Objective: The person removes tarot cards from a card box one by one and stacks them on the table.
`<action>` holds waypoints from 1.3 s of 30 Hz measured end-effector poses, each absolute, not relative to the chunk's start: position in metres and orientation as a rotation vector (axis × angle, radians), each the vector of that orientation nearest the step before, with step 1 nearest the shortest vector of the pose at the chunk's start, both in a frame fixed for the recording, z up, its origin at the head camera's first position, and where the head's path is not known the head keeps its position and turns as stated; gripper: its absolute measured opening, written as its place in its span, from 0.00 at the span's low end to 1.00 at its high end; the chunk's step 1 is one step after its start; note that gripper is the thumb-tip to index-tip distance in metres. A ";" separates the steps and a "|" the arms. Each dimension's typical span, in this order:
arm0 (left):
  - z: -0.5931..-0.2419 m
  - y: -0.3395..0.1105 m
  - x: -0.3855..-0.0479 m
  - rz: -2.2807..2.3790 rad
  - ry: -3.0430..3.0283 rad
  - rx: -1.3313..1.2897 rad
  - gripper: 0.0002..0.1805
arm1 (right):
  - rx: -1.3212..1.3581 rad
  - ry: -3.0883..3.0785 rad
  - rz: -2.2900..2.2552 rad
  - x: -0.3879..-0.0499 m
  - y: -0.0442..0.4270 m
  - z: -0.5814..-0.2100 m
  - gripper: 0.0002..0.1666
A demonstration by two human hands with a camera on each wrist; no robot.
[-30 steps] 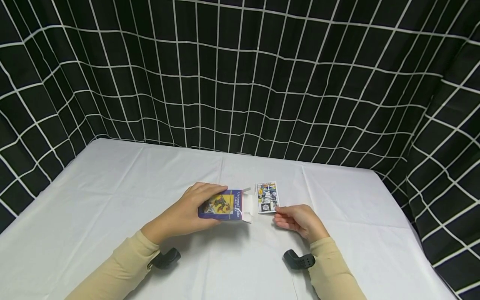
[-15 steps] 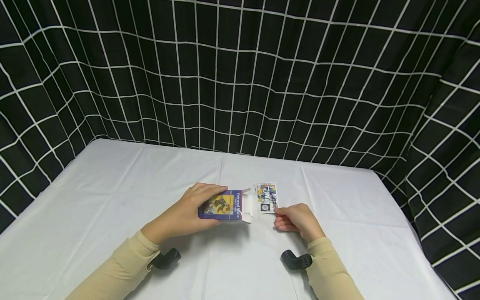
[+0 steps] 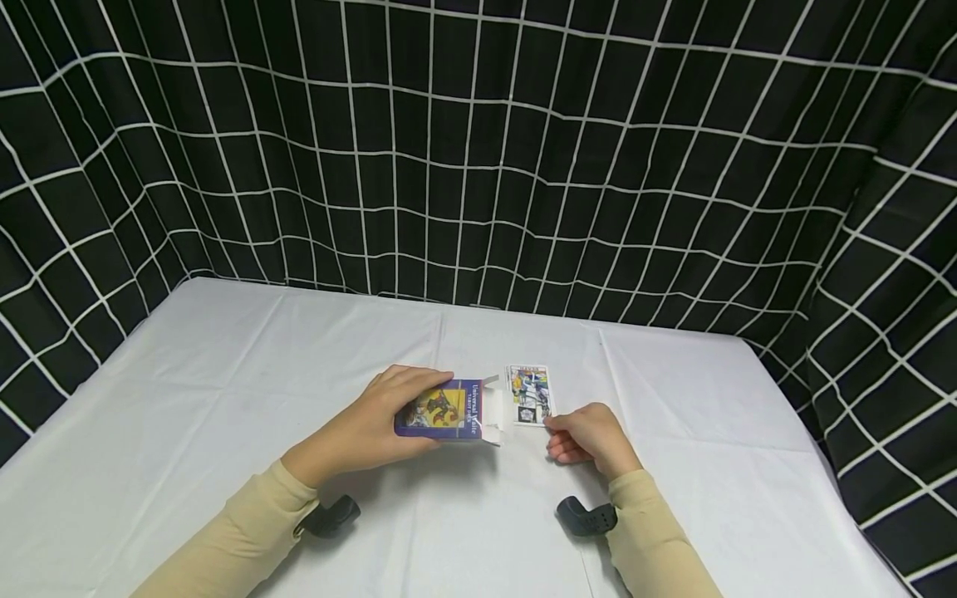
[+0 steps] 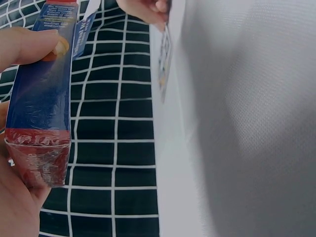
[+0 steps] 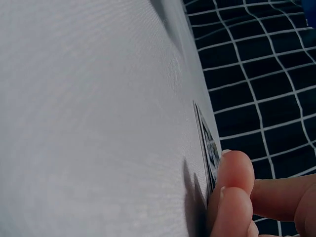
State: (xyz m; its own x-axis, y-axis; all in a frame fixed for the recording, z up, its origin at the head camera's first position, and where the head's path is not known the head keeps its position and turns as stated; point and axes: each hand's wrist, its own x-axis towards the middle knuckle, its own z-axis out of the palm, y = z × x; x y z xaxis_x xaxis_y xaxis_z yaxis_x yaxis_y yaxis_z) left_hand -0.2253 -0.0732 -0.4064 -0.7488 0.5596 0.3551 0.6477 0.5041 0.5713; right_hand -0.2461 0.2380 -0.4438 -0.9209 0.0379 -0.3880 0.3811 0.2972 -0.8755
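Note:
My left hand point(image 3: 374, 419) grips a blue tarot deck box point(image 3: 439, 409) with a yellow picture and raised white flaps at its right end. In the left wrist view, the box point(image 4: 42, 94) shows a blue narrow side, with the thumb across it and a red end nearest the camera. Just right of the box, a small stack of tarot cards point(image 3: 529, 394) lies face up on the table. My right hand point(image 3: 594, 436) pinches the top tarot card at its near right corner. In the right wrist view, fingertips point(image 5: 236, 170) partly hide the cards point(image 5: 210, 148).
A white cloth covers the table point(image 3: 299, 349). Behind and at both sides hangs a black curtain point(image 3: 449, 166) with a white grid. Dark wrist-worn devices point(image 3: 586, 517) stick out from both sleeves.
The top card, tilted a second ago, has come down nearly flat on the stack. My right hand has shifted slightly left with it. The left hand and box stay in place.

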 end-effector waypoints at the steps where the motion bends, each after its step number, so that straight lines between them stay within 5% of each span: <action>1: -0.406 -0.073 -0.225 -1.074 -2.616 -1.055 0.42 | 0.384 2.286 -1.651 -0.246 0.238 -0.444 0.09; 23: -0.408 -0.074 -0.225 -1.078 -2.630 -1.043 0.42 | 0.379 2.315 -1.640 -0.249 0.238 -0.445 0.10; 39: -0.407 -0.073 -0.224 -1.093 -2.637 -1.048 0.42 | 0.157 2.405 -1.893 -0.223 0.222 -0.385 0.19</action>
